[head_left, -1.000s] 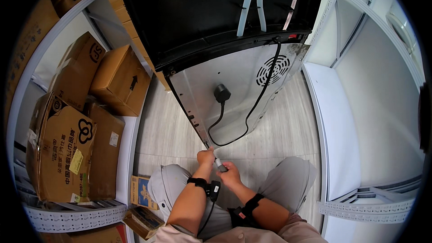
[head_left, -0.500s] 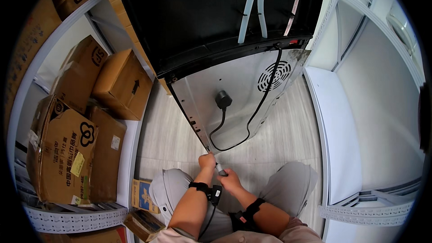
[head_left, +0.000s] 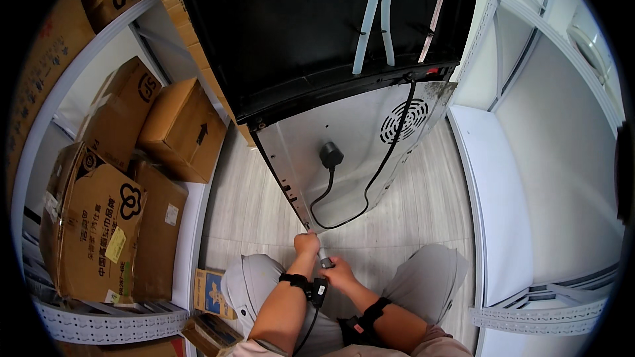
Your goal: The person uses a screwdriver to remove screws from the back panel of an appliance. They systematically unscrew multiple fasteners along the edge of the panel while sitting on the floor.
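Observation:
A tall black appliance stands in front of me, with a bare metal panel across its lower back. My left hand is closed at the panel's bottom left corner, and its fingertips are partly hidden. Just to the right and nearer to me, my right hand is wrapped around the dark end of a small tool with a grey cylindrical body. The tool's front end points at the corner beside my left hand; its tip cannot be made out. A black power cord loops down the panel from a black plug.
Metal shelving on the left holds several cardboard boxes. A white shelf runs along the right. Small boxes lie by my left knee. Two pale tubes hang down the appliance's back. Both knees flank my hands.
The whole scene has shifted slightly downward in view. Both hands stay at the panel's bottom corner, and the right still grips the tool.

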`<act>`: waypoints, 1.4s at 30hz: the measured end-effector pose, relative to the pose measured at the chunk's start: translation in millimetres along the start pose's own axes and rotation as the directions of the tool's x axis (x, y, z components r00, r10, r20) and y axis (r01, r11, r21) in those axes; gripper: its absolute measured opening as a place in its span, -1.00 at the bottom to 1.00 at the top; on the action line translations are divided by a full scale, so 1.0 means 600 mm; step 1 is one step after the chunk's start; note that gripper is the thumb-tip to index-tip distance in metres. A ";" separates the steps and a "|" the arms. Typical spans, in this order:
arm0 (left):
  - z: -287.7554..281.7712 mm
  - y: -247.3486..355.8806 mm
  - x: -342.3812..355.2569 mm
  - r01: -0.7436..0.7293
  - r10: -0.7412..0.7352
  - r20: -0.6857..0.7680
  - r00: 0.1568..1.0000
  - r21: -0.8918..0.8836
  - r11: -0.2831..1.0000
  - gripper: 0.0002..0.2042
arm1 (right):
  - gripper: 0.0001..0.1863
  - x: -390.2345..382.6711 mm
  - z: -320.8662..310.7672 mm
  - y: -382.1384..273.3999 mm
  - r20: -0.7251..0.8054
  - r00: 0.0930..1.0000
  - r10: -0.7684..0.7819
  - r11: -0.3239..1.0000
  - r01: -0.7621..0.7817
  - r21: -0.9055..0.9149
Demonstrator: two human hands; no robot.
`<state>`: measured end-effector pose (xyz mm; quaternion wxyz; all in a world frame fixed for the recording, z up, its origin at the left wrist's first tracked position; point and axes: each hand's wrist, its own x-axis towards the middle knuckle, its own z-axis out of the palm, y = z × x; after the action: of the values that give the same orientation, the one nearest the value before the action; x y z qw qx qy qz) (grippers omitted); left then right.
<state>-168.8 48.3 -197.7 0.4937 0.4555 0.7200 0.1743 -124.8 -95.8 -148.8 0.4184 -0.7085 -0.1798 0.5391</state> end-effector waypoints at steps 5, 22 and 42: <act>-0.004 -0.012 0.010 0.002 -0.002 0.000 1.000 -0.054 0.999 -0.62 | -0.64 -0.010 0.001 -0.027 0.067 0.995 0.071 0.991 -0.078 0.111; -0.037 0.047 -0.056 -0.094 0.090 0.027 0.996 0.236 0.967 -0.58 | -0.67 0.000 -0.009 -0.024 0.151 0.981 0.118 0.944 -0.158 0.291; -0.024 0.006 0.002 -0.006 0.003 0.020 1.000 0.149 0.989 -0.56 | -0.72 -0.029 -0.009 -0.063 0.192 0.975 0.114 0.947 -0.165 0.276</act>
<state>-179.5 53.8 -189.4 0.4649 0.4943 0.7252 0.1165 -118.6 -88.5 -108.2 0.4614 -0.6007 -0.0838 0.6475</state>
